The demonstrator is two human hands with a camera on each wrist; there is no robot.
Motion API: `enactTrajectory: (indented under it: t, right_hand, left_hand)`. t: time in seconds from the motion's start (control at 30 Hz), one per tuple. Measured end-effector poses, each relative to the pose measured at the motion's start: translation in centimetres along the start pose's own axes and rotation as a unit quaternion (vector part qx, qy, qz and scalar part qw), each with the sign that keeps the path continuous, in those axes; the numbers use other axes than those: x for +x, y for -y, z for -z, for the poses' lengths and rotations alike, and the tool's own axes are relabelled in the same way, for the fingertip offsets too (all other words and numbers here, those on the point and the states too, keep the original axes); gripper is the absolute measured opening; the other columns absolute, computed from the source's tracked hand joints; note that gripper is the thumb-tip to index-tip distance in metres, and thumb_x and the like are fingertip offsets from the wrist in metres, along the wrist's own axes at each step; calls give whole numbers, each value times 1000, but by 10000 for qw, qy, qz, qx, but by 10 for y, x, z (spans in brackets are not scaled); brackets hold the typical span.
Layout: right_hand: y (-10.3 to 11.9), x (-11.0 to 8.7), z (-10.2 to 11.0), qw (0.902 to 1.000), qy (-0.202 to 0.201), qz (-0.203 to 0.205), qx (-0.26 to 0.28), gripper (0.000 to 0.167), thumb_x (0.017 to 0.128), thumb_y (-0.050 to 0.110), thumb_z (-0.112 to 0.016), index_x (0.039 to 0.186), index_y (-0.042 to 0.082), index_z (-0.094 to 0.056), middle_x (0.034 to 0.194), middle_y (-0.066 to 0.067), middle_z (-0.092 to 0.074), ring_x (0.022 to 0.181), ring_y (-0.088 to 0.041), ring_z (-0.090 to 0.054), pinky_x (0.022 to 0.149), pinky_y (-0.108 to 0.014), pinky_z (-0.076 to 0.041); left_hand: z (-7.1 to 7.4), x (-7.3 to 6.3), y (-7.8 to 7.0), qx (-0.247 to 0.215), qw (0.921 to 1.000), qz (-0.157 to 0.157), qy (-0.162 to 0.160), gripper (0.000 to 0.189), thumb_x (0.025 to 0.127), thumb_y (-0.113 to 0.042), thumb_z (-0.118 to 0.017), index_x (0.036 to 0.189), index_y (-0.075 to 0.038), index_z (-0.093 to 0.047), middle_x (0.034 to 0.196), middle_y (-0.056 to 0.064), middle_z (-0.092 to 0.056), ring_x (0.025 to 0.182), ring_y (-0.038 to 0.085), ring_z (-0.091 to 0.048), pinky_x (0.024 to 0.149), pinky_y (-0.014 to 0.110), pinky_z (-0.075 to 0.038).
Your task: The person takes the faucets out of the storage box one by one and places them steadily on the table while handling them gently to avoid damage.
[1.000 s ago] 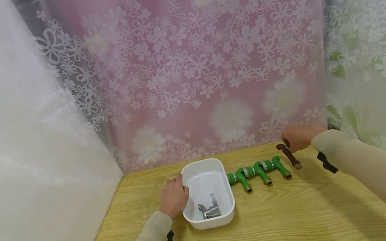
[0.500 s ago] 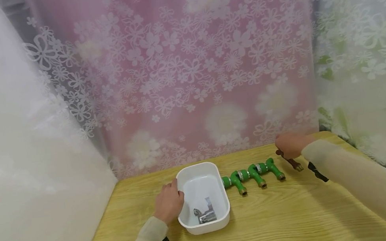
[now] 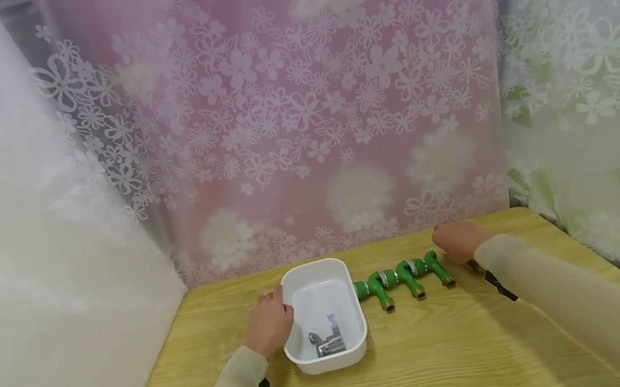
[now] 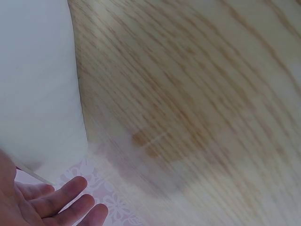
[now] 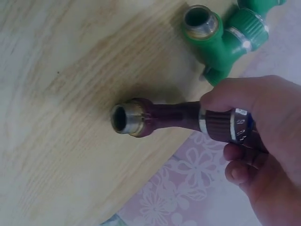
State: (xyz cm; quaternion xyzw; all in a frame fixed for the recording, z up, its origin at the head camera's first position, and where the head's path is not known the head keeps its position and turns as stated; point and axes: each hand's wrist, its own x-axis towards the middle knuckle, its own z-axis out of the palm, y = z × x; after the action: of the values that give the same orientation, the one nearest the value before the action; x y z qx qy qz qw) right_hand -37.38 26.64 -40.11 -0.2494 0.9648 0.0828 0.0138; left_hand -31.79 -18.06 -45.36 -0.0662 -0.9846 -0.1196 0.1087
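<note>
Small white marks (image 5: 241,113), too blurred to be read, are borne on the collar of a brown tap (image 5: 178,116). The brown tap is held well to the right of the white tub (image 3: 319,298), past the green taps (image 3: 409,278), above or on the counter (image 3: 449,356) (contact cannot be told). Its threaded brass mouth (image 5: 127,117) is turned to the near side; its long axis is slanted near-and-away from the tub. The collar is pinched by the right hand (image 3: 459,240), grip closed between thumb and curled fingers. The tub's left rim is touched by the left hand (image 3: 270,322), fingers parted; whether its grip is pinched cannot be told. A chrome tap (image 3: 330,344) is contained in the tub.
</note>
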Motion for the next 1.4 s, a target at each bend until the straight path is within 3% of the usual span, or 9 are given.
enactTrajectory:
  t: [0.27,0.5,0.73,0.97,1.4]
  right_hand:
    - [3,1,-8,9996,-170,-76,205,14,92,0,-66,105,4,-69,118,-24,-65,86,-29,-68,66,-36,-54]
    - [4,3,-18,9993,-301,-51,197,13,91,3,-69,104,4,-69,101,-12,-67,81,-23,-66,69,-37,-56]
    - [0,5,-24,9994,-118,-7,329,13,91,0,-68,103,4,-68,109,-18,-66,84,-24,-66,69,-36,-56]
    - [-2,3,-21,9990,4,-13,445,17,89,-7,-67,103,2,-68,107,-20,-66,87,-28,-67,73,-38,-57]
    - [0,6,-24,9989,-18,-55,467,16,89,-9,-65,101,2,-68,98,-15,-63,78,-23,-63,69,-37,-55]
  left_hand:
    - [1,-2,3,-24,9999,-103,-31,48,99,-22,-54,142,-1,-51,117,18,-67,103,33,-64,72,48,-58]
    - [1,-6,2,44,10000,-34,12,48,98,-22,-55,142,-1,-51,118,18,-67,105,32,-64,76,49,-58]
    - [3,-7,-1,46,10000,-61,-58,48,99,-22,-55,142,-1,-51,117,18,-67,105,33,-64,75,48,-58]
    - [2,-3,-3,71,9999,-54,-119,49,98,-22,-54,143,-2,-51,118,18,-67,105,32,-64,73,48,-58]
    - [2,-1,-3,64,10000,-6,-53,49,98,-23,-55,142,-3,-51,118,17,-68,105,32,-65,75,49,-58]
